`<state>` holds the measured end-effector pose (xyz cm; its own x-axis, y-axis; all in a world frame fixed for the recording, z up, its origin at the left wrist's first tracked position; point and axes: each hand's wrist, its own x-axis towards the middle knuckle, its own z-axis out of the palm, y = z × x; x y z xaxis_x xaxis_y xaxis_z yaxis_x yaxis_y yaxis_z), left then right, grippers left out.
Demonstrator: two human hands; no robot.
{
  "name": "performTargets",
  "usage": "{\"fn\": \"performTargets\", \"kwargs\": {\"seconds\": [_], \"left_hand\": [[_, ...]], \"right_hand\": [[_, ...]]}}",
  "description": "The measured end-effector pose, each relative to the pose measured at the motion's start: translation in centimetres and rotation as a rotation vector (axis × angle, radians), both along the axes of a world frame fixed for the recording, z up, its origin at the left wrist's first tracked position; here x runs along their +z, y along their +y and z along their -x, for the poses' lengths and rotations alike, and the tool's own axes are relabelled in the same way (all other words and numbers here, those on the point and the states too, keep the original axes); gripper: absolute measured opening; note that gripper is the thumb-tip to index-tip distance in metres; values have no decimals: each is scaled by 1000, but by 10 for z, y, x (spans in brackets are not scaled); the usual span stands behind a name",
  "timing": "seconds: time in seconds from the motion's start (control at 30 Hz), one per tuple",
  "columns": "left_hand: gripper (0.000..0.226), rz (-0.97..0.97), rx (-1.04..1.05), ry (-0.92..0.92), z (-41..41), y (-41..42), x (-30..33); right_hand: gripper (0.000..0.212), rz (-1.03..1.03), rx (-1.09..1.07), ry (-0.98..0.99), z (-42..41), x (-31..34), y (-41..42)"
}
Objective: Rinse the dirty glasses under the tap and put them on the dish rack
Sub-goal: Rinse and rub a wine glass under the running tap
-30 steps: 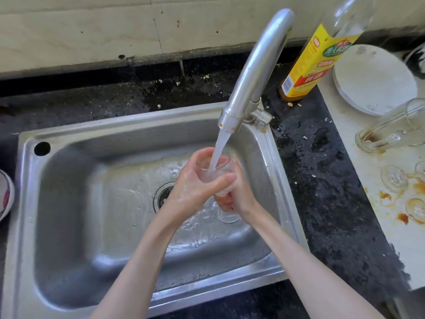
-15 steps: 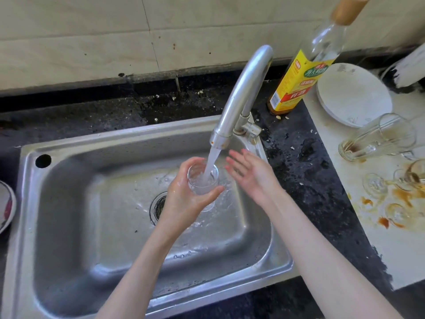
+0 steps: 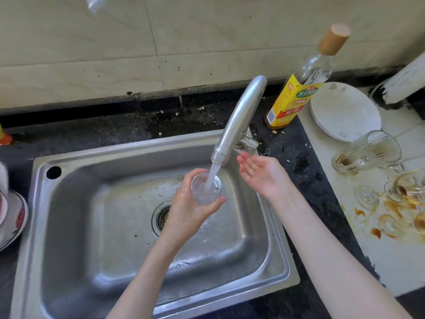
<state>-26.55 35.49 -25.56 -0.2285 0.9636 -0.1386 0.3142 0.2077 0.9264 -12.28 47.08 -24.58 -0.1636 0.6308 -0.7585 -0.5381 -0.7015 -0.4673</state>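
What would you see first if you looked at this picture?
Water pours from the tap into a glass that the left hand holds over the sink. On the counter to the right, dirty glasses lie tipped over among brown stains.

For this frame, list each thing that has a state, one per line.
tap: running
glass: upright under the stream, filling
left hand: gripping the glass
right hand: open, empty, beside the tap
tumbler: on its side, stained
bottle: upright, capped
sink: wet
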Motion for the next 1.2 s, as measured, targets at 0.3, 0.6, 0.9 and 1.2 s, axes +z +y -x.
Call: {"fn": "performTargets", "kwargs": {"seconds": [0.3,0.6,0.9,1.2], "left_hand": [[55,-29,2,-5,-1,8,4],[55,-25,99,-79,1,11,4],[56,-113,73,-74,-3,8,11],[63,-242,-80,211,15,0,16]], "right_hand": [[20,24,-88,129,-13,25,27],[24,-57,281,-188,-14,10,-13],[46,316,447,130,27,-1,-70],[19,395,271,180,32,8,-60]]}}
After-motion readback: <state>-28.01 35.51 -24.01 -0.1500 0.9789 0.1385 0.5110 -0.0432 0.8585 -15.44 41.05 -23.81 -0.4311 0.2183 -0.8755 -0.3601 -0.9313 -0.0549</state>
